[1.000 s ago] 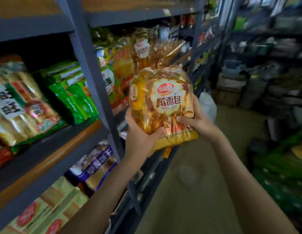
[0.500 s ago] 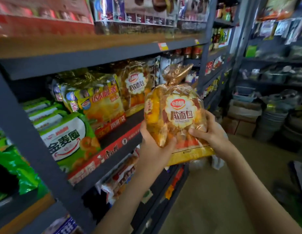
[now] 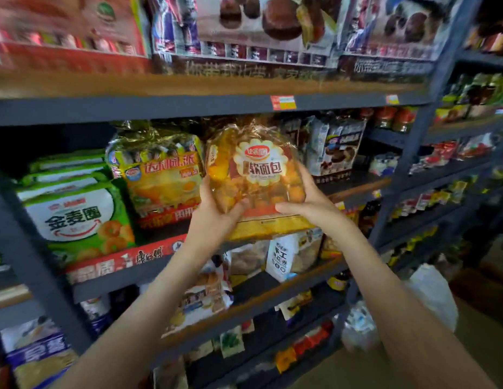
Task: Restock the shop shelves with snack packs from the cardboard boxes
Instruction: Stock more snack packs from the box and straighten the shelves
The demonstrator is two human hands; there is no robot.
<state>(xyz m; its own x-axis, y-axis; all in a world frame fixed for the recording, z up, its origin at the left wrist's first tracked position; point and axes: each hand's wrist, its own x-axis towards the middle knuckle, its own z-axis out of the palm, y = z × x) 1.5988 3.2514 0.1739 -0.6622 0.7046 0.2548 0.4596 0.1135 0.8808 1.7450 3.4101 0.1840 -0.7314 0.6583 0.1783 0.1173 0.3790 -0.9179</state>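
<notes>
Am holding bread pack point(image 3: 258, 175) upright, in front of middle shelf point(image 3: 357, 189), just right of yellow pack point(image 3: 160, 178). Left hand point(image 3: 213, 217) gripping lower left corner; right hand point(image 3: 309, 206) clasping lower right side.

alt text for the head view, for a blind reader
A person's left hand and right hand grip the lower part of a clear orange bread pack held up in front of a grey shop shelf. On that shelf, to its left, stand a yellow snack pack and green-and-white packs; stocked shelves run above and below.
</notes>
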